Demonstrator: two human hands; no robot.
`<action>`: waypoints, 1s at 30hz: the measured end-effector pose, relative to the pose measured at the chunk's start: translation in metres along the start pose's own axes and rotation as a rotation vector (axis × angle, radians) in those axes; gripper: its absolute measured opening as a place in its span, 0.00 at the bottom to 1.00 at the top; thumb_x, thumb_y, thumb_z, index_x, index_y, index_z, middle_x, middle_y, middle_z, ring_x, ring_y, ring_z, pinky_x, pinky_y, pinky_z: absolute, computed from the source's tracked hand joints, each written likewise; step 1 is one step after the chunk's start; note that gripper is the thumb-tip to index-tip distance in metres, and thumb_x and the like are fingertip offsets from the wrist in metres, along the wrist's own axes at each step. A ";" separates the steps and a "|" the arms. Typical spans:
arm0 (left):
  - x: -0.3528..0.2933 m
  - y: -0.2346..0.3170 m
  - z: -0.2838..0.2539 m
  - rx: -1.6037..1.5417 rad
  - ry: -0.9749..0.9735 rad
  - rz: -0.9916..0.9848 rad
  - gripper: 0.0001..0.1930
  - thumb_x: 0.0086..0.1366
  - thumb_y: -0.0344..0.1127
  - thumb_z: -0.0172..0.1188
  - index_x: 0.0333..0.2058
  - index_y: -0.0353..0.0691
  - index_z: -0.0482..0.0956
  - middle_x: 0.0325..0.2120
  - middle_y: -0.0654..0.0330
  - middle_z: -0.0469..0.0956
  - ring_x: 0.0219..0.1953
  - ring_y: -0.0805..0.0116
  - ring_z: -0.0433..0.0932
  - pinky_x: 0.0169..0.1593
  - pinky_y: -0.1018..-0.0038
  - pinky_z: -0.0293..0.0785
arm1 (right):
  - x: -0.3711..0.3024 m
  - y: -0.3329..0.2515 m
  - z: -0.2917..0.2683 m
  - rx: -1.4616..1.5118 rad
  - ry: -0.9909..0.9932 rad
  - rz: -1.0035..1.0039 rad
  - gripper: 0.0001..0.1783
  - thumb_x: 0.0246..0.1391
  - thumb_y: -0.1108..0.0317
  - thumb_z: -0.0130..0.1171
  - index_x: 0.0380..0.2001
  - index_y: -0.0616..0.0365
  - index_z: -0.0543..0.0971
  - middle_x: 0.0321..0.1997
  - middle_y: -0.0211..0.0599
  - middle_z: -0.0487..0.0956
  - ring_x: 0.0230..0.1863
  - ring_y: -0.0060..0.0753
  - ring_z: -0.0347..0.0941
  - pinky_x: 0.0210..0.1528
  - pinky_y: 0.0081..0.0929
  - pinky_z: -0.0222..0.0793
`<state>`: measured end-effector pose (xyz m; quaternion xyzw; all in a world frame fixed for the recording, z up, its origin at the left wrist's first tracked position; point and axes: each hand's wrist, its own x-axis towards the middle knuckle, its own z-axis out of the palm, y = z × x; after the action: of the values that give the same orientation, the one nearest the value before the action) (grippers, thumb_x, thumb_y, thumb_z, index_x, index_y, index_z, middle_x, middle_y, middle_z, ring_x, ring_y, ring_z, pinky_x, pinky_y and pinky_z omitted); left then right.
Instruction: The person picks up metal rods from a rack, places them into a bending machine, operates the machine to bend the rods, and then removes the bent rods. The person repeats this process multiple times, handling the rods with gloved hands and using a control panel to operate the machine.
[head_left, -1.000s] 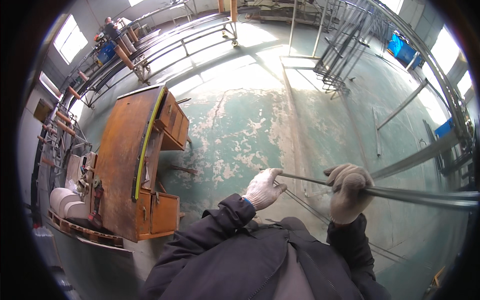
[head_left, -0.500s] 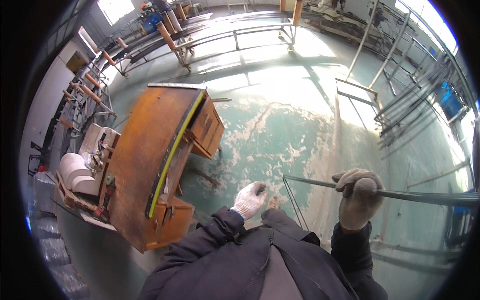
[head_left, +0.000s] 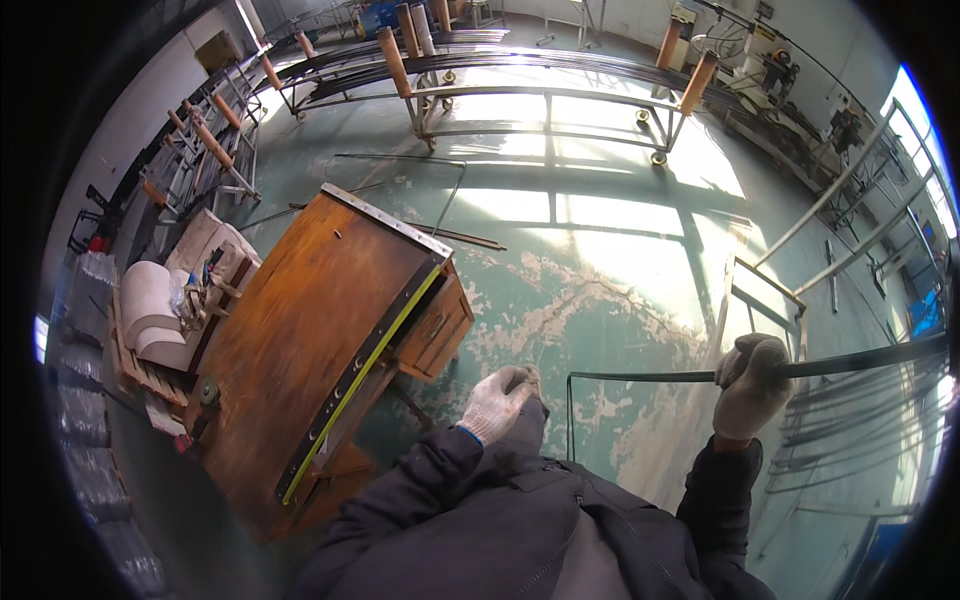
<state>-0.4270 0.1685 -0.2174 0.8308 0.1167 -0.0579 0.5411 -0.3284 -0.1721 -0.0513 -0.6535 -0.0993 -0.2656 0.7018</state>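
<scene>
My right hand (head_left: 752,385), in a pale knitted work glove, is wrapped round a long dark metal frame (head_left: 850,360). The frame runs off to the right past the hand; to the left it reaches a square corner and turns down toward my jacket. My left hand (head_left: 497,402), gloved alike, hovers before my body with its fingers curled, apart from the frame. Nothing shows in it. Left of that hand stands a worn wooden desk (head_left: 320,300), with a yellow-green strip (head_left: 365,375) along its edge. A power tool (head_left: 205,400), partly blurred, lies at its left side.
A wheeled rack (head_left: 560,135) with padded posts holds long dark bars across the far side. Metal frames (head_left: 860,240) stand at right. Beyond the desk, a thin bent frame (head_left: 463,175) rests on the floor. A white roll (head_left: 155,300) sits on a pallet at left.
My view has swung, shifting the desk and rack within it. My right hand, still gripping the dark frame, appears farther right. The left hand stays near my body, curled.
</scene>
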 end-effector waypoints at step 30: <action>0.664 -0.097 -0.265 -0.088 0.649 -0.533 0.15 0.78 0.42 0.67 0.55 0.39 0.87 0.46 0.45 0.91 0.50 0.44 0.90 0.53 0.54 0.85 | 0.597 0.478 0.424 -0.306 0.175 0.230 0.37 0.80 0.35 0.60 0.41 0.66 0.81 0.21 0.26 0.67 0.23 0.23 0.64 0.30 0.26 0.61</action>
<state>0.1818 0.5348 -0.3430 0.7228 0.4943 0.0740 0.4772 0.5011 0.0961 -0.1206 -0.7339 0.0788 -0.2515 0.6261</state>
